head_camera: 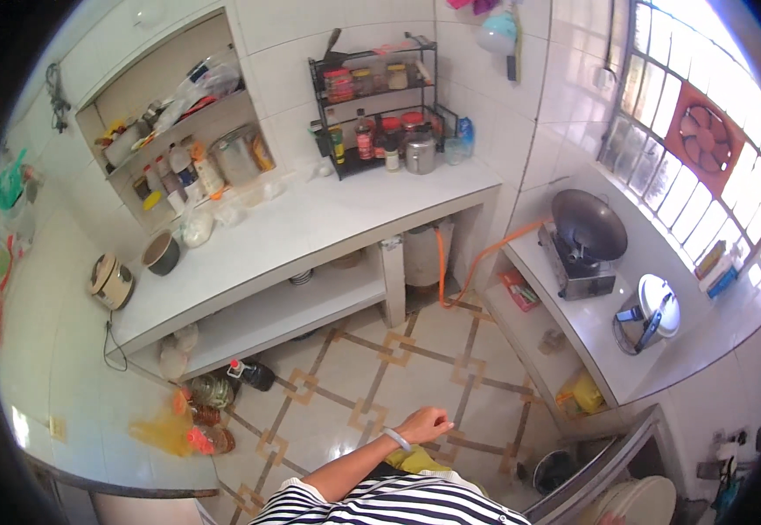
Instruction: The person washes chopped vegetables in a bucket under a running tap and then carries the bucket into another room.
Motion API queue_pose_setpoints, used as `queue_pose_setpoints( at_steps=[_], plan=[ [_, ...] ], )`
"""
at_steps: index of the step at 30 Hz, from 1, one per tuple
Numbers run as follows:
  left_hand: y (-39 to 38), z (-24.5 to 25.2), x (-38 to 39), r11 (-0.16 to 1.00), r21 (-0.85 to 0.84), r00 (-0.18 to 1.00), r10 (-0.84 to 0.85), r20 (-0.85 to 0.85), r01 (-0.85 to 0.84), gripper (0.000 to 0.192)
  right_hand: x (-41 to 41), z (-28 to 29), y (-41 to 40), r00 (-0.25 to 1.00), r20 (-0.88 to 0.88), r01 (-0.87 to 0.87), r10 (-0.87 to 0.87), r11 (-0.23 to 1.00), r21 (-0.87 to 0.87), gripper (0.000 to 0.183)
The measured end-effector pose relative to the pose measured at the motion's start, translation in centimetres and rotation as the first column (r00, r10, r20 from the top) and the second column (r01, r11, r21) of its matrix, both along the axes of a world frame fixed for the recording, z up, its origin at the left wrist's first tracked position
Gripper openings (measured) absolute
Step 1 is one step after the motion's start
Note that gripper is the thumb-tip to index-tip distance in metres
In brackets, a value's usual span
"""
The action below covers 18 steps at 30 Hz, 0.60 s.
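My left hand (423,425) is held in front of my body above the tiled floor, its fingers curled, with no object visible in it. A pale bangle (397,439) circles that wrist. Just below hangs yellow-green cloth (420,461) at the front of my striped top (393,502). Only a sliver of my right hand (610,519) shows at the bottom edge, beside a round, pale board or lid (649,502); whether it grips this is hidden. Close by, a dark round pot or basin (551,472) sits low near a metal-edged frame (617,453).
Ahead runs a white counter (328,203) with a rice cooker (111,282), an inner pot (161,252) and a spice rack (374,105). A wok (589,223) rests on a gas stove (577,282) beside a pressure cooker (649,315). Bottles (252,375) and an orange hose (443,262) lie low.
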<state>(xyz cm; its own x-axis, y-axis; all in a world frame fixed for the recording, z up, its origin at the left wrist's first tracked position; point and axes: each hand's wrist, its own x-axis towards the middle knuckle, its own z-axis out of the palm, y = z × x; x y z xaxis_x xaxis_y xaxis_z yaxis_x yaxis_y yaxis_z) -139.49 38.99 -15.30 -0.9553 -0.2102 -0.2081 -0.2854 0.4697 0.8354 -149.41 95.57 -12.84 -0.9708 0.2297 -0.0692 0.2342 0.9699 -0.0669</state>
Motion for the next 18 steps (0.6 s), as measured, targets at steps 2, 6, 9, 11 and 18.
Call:
queue_pose_setpoints(
  at_steps=[2,6,9,11,18],
  plan=[
    [0.2,-0.5,-0.4,0.999,0.013,0.999,-0.032,-0.016,0.032,0.027,-0.3,-0.5,1.2,1.000,0.021,0.008,-0.008,1.000,0.008,0.048],
    [0.9,-0.7,-1.2,0.992,-0.009,0.991,-0.127,-0.040,0.127,0.024,-0.6,-2.5,4.5,0.997,0.073,0.029,-0.030,1.000,0.011,0.049],
    [1.2,-1.0,-1.5,0.990,-0.004,0.989,-0.139,-0.049,0.139,0.020,-0.4,-2.1,3.5,0.997,0.057,0.042,-0.044,0.999,0.031,0.051],
    [1.3,-1.1,-1.7,0.989,0.004,0.988,-0.145,-0.057,0.145,0.018,-0.3,-0.2,0.5,0.998,0.027,0.048,-0.049,0.997,0.054,0.052],
    [1.6,-1.9,-2.5,0.964,-0.079,0.965,-0.256,-0.048,0.252,0.016,-0.4,-3.9,3.5,0.947,0.127,0.270,-0.294,0.947,0.176,0.061]
  ],
)
